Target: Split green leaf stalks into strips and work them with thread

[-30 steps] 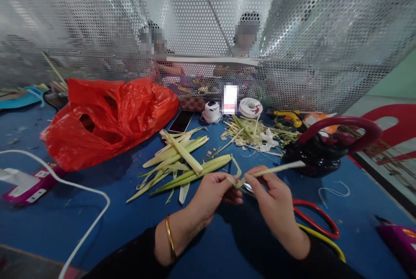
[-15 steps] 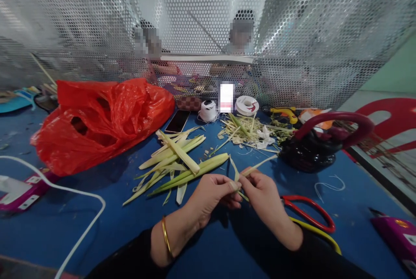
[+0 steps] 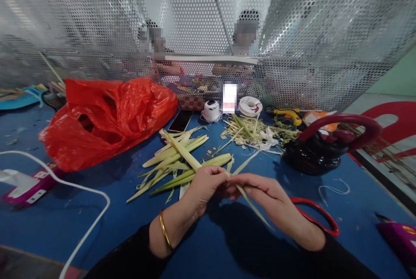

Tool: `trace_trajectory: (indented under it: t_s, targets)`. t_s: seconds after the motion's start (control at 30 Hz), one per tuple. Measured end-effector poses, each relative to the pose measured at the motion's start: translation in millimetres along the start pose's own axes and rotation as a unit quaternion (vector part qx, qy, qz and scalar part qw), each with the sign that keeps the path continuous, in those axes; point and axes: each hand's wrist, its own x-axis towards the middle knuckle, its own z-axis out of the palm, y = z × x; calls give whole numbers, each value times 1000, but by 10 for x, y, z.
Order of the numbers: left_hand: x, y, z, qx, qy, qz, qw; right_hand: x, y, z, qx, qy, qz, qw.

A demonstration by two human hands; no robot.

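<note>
My left hand [image 3: 204,187] and my right hand [image 3: 264,192] meet low in the middle, over the blue table [image 3: 107,218]. Both pinch one thin pale-green leaf strip [image 3: 251,205], which is folded between the fingertips. One end of it runs down and right across my right palm, another points up toward the leaf scraps. A gold bangle [image 3: 164,230] sits on my left wrist. Just beyond my left hand lies a pile of long green leaf strips [image 3: 175,157].
A red plastic bag [image 3: 107,116] lies at the left. A phone [image 3: 181,120], thread spools [image 3: 211,111] and leaf scraps [image 3: 251,131] sit at the back, a dark pot with a maroon handle [image 3: 328,147] at the right, red-handled scissors [image 3: 316,217] by my right wrist. People sit behind the perforated screen [image 3: 325,40].
The strip's long free end, which pointed up and right, now hangs down and right across my right palm. My right hand has turned flatter and stayed against my left.
</note>
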Motion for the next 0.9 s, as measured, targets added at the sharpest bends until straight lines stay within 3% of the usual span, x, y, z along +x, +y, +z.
trace_trajectory:
  t_s: [0.07,0.17,0.3,0.37,0.43,0.57,0.9]
  targets:
    - [-13,6,9,13,-2,2,1000,8,4,-36,-28,-25,-28,999]
    - [-29,24,14,34,-4,7,999,-5,47,-62,-155,-20,-131,979]
    - [-56,55,20,52,-41,-5,998,-22,88,-66,-335,118,-240,903]
    - [-68,63,22,65,-64,-13,996,-4,82,-66,-346,146,-253,892]
    - [-73,63,18,73,-82,-16,994,21,72,-64,-312,129,-240,910]
    - [-67,46,-3,78,-103,-16,991,42,75,-57,-247,125,-132,952]
    - [-69,9,-8,95,-140,-27,985,37,133,-31,-216,144,33,965]
